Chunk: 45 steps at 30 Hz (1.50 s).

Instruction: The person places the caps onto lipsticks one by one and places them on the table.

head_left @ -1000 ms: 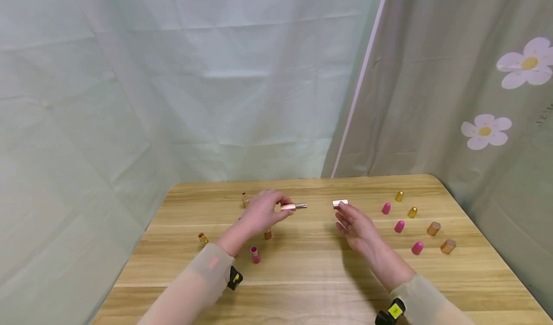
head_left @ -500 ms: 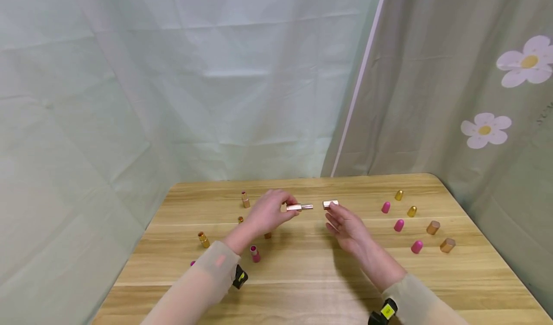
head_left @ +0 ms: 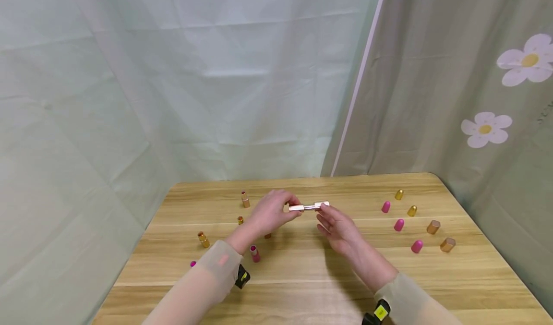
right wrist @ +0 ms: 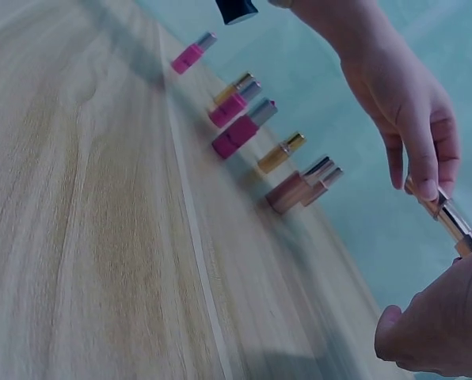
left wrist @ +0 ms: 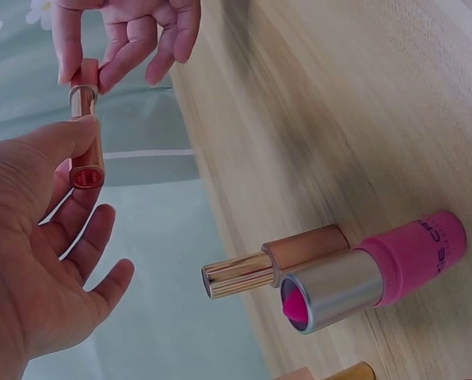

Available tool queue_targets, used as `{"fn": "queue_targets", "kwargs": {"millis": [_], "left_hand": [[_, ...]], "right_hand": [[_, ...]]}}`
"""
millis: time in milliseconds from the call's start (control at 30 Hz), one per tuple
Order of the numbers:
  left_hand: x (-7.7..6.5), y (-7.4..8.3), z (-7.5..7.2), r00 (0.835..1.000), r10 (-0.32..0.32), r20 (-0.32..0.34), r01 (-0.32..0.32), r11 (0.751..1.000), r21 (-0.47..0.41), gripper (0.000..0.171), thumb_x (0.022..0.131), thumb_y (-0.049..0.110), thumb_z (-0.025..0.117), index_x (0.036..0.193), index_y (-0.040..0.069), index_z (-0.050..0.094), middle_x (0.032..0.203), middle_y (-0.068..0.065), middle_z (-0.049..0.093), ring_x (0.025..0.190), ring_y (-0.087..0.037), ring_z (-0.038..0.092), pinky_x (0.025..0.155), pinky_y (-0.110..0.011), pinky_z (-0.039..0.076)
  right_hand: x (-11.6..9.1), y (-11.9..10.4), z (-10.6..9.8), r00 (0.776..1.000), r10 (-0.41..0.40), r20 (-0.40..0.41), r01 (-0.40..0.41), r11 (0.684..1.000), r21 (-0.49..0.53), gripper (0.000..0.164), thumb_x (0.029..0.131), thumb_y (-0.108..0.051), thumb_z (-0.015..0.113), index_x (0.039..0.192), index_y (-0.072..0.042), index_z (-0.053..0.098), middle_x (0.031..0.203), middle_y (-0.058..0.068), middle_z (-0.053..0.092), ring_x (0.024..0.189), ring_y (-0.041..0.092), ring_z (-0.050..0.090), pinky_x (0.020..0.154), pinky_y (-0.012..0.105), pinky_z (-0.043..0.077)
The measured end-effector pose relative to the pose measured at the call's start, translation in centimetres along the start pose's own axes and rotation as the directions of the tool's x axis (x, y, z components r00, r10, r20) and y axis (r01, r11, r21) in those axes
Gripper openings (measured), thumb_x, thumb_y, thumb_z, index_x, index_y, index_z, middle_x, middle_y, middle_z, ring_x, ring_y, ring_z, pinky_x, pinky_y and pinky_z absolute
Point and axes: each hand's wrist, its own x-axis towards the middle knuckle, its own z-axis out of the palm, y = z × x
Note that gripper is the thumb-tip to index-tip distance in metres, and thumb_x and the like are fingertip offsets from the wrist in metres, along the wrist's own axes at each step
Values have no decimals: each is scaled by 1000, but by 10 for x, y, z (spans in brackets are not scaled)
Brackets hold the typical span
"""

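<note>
My left hand [head_left: 268,215] pinches the base of an uncapped rose-gold lipstick [head_left: 296,208] above the table, its metal tube facing right. Between thumb and fingers, my right hand [head_left: 343,231] holds the matching rose-gold cap [head_left: 321,204]. The cap's mouth is right at the end of the metal tube, nearly in line with it; a stretch of tube shows between cap and base. In the left wrist view, a rose-gold lipstick [left wrist: 307,252] and a pink lipstick [left wrist: 414,253] stand uncapped below the left hand.
More uncapped lipsticks stand at the table's left, among them a gold one [head_left: 203,239]. On the right side are loose caps: pink [head_left: 399,225], gold [head_left: 412,211] and copper-coloured [head_left: 448,245]. A pale curtain [head_left: 259,99] hangs behind the wooden table [head_left: 302,286].
My right hand has moved left with the cap, closing the gap to the lipstick's tube. My left hand has shifted slightly to the right.
</note>
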Motion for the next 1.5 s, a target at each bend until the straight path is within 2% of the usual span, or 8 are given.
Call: {"fn": "queue_targets", "kwargs": {"millis": [200,433,667,867,967,1500], "left_hand": [[0,1,1,1000,-15,-7,14,1000,-9,16,92,37,78,100,25,71,103,2,68,95,-15,53,84,-35,46],[0,4,2,999,-21,-32,21,1000,-4,17,91,33,80,102,23,72,100,8,64,96,-15,54,86,-36,47],[1,8,4,999,-3,-49,1,999,-50,16,89,28,81,102,21,73,100,8,66,101,-19,58,89,-38,47],[2,8,7,999,-6,-49,3,998,-65,18,89,27,82,103,19,73,98,8,64,103,-23,59,88,-39,47],[2,8,8,999,-3,-50,0,998,-58,19,89,28,81,103,19,73,98,8,64,102,-22,58,88,-39,47],[2,8,8,998,14,-55,-17,999,-48,16,88,27,83,97,21,71,94,8,62,97,-20,56,83,-37,47]], "right_hand": [[0,2,4,1000,5,-11,-5,1000,8,10,101,-18,65,91,-18,68,93,-5,74,137,35,39,119,50,26],[-1,5,9,1000,10,-28,-10,1000,19,10,100,-19,68,90,-17,68,92,-4,73,132,33,42,117,49,30],[0,9,14,1000,15,-25,-14,999,36,11,100,-20,68,89,-17,70,91,-3,73,137,36,38,117,50,29],[0,9,17,999,25,-38,-24,999,25,14,99,-24,70,86,-18,71,86,-5,71,125,31,47,115,49,31],[0,11,18,999,31,-44,-30,999,25,15,99,-25,69,85,-19,71,85,-5,70,119,28,50,114,49,32],[1,15,16,997,48,-57,-48,999,11,14,97,-30,71,94,-18,65,93,-4,68,132,34,42,112,47,35]]}}
